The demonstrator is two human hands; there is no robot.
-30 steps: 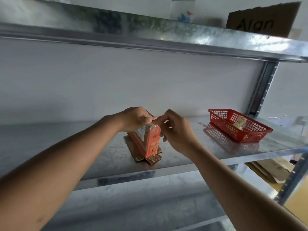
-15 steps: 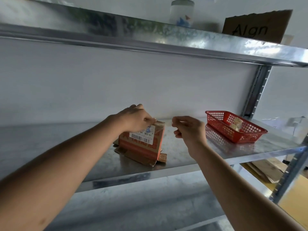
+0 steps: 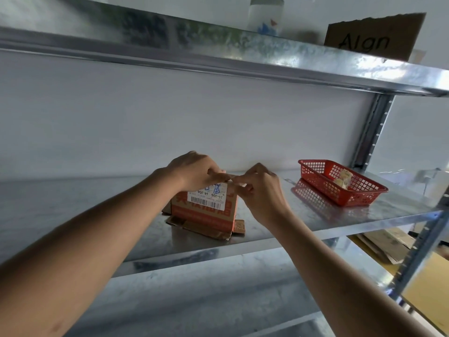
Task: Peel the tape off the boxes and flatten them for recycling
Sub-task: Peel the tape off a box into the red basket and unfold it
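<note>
My left hand (image 3: 196, 171) holds the top of the small orange box (image 3: 205, 210). The box stands on the metal shelf (image 3: 303, 220), with its bottom flaps spread out flat. My right hand (image 3: 261, 190) pinches at the top right corner of the box. A red basket (image 3: 340, 183) sits well apart to the right.

This looks like a storeroom: galvanized metal shelving (image 3: 315, 222) on slotted uprights (image 3: 371, 132) against a plain white wall, a hand-lettered cardboard sign (image 3: 374, 36) above, flattened cardboard (image 3: 386, 244) stacked below.
</note>
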